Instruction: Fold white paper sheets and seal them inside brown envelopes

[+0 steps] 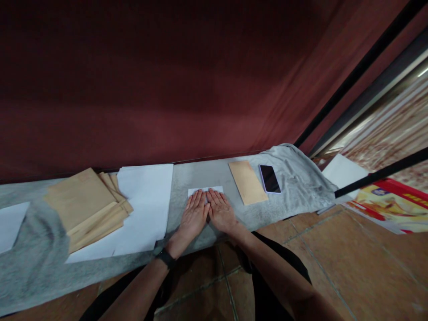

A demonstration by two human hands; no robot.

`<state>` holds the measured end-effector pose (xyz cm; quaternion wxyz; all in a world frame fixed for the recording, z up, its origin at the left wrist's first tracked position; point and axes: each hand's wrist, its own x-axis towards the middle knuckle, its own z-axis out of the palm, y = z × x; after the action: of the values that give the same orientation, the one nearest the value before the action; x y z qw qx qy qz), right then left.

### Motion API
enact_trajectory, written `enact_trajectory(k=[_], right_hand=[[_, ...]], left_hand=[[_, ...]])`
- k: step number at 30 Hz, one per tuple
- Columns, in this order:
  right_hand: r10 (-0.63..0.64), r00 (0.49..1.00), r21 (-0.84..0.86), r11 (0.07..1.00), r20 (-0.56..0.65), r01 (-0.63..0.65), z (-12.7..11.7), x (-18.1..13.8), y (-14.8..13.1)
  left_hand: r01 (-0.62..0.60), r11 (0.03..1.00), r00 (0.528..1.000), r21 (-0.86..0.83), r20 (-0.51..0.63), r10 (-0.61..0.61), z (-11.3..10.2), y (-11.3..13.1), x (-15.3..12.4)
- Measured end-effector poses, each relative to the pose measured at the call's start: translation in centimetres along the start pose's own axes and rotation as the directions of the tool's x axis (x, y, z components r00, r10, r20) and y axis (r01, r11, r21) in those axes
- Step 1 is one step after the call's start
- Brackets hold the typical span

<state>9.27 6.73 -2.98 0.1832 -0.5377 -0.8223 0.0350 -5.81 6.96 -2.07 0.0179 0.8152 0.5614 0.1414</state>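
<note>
Dark red backdrop (187, 125) is rising beyond both hands; tiled floor (329, 267) is showing below them and off to the right. Tabletop (183, 171), under a grey cloth, is running long and narrow beneath the hands. Large white sheets (147, 200) are lying just left of the left hand, a fanned pile of brown envelopes (87, 196) overlapping their far side. Red-and-yellow printed package (394, 203) is resting on the floor, well to the right of the right hand. Single brown envelope (248, 183) is lying flat near the right hand, on its right. Left hand (195, 213) and right hand (220, 213) are both pressing palm down, fingers extended, gripping nothing, thumbs close together. Small white paper (216, 189) is lying under both hands, its far edge peeking past the fingertips. Phone (270, 179) is sitting right of the single envelope, farther from the right hand. Dark wristband (166, 258) is circling the wrist behind the left hand.
</note>
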Motion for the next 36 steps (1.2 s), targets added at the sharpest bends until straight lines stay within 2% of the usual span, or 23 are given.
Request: enact_trajectory(k=[8, 16, 21, 23, 25, 27, 29, 32, 36], right_hand=[[0.07, 0.997, -0.074, 0.995, 0.011, -0.069, -0.2, 0.2, 2.2], [0.132, 0.99, -0.112, 0.986, 0.049, -0.126, -0.6, -0.4, 3.2], [0.135, 0.991, -0.074, 0.988, -0.016, -0.136, -1.4, -0.9, 3.0], [0.08, 0.996, -0.043, 0.996, -0.028, -0.081, -1.6, -1.2, 2.4], [-0.001, 1.0, 0.003, 1.0, -0.003, 0.001, -1.7, -1.7, 1.5], [-0.057, 0.998, 0.044, 0.997, 0.024, 0.056, -1.5, -2.4, 0.6], [-0.075, 0.997, 0.056, 0.996, 0.023, 0.073, -1.3, -3.0, 0.0], [-0.068, 0.998, 0.032, 0.997, -0.009, 0.068, -1.1, -3.6, 0.1], [-0.031, 0.998, -0.005, 1.0, -0.049, 0.031, -1.2, -4.1, 1.0]], left_hand=[[0.098, 0.993, 0.995, 0.064, -0.03, -0.097, 0.8, -0.6, -0.6], [0.174, 0.981, 0.984, 0.088, -0.048, -0.17, 0.9, -1.3, -1.3], [0.203, 0.978, 0.976, 0.054, -0.094, -0.198, 0.2, -1.7, -1.7], [0.18, 0.983, 0.977, 0.029, -0.12, -0.175, -0.3, -1.4, -1.8], [0.088, 0.996, 0.989, -0.01, -0.115, -0.089, -0.6, -0.9, -1.9], [-0.026, 0.998, 0.997, -0.049, -0.068, 0.022, -0.6, -0.2, -2.1], [-0.069, 0.996, 0.998, -0.056, -0.014, 0.068, -0.4, 0.4, -2.3], [0.011, 1.0, 1.0, -0.013, 0.005, -0.011, 0.1, 0.7, -2.5], [0.14, 0.989, 0.99, 0.038, -0.024, -0.139, 0.4, -0.4, -2.5]])
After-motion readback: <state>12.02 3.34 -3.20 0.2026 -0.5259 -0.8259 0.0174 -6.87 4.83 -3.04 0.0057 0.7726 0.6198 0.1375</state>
